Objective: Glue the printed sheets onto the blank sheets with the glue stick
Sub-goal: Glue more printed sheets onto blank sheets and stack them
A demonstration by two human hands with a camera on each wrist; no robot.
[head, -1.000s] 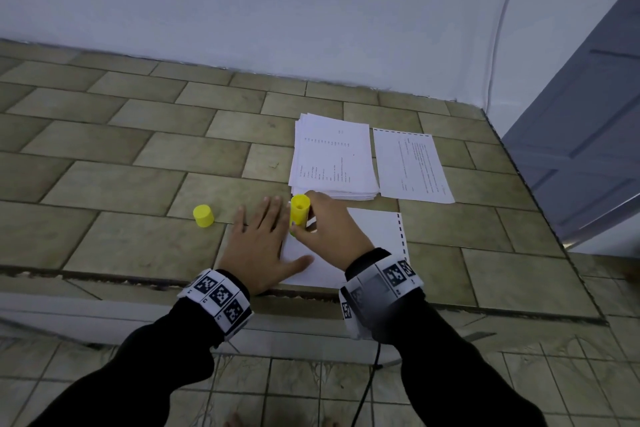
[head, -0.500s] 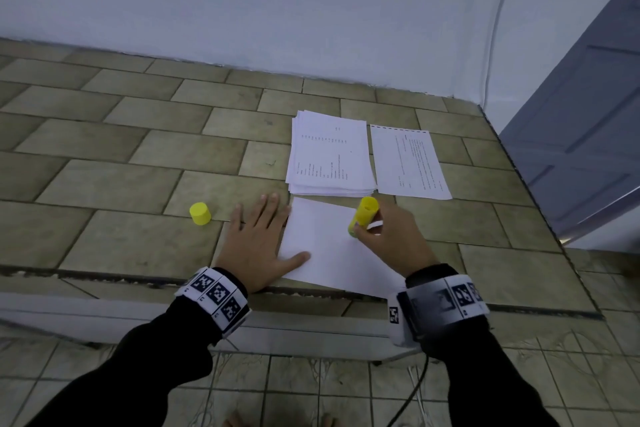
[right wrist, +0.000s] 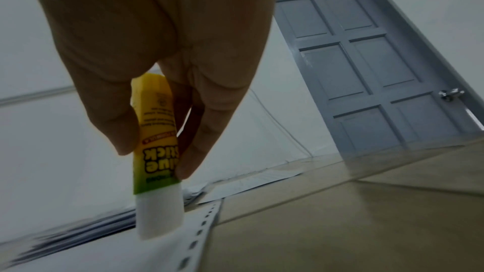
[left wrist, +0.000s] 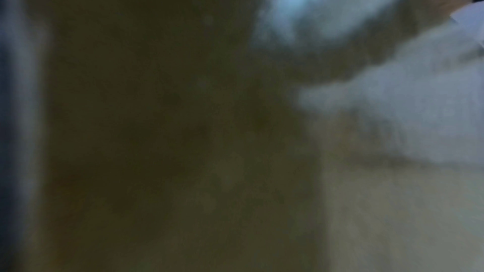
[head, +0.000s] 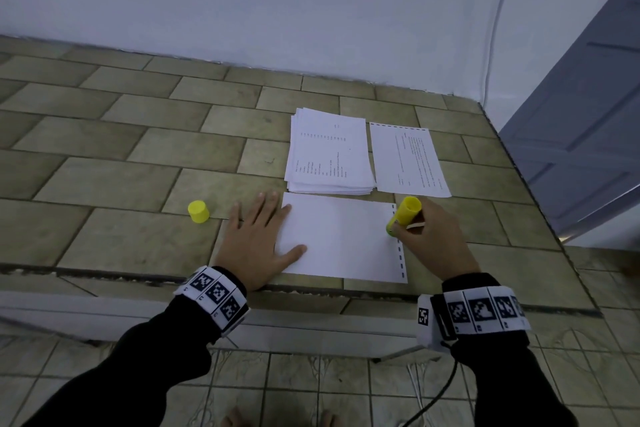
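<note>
A blank white sheet [head: 341, 239] with a punched strip on its right edge lies near the front edge of the tiled ledge. My left hand [head: 258, 239] lies flat with straight fingers on the sheet's left edge. My right hand [head: 427, 234] grips the yellow glue stick [head: 403, 217], tip down at the sheet's right edge by the punched holes. In the right wrist view the white glue tip [right wrist: 159, 214] touches the paper beside the holes. A stack of printed sheets [head: 329, 152] and a single printed sheet [head: 407, 159] lie just behind. The left wrist view is dark and blurred.
The yellow cap [head: 198, 211] stands on the tiles left of my left hand. A white wall runs behind the ledge, with a grey door [head: 585, 121] at the right. The ledge's front edge [head: 311, 288] drops to a tiled floor below.
My right hand has drawn the glue stick rightwards across the blank sheet, from its top left corner to its right edge. The left hand stays pressed on the left edge.
</note>
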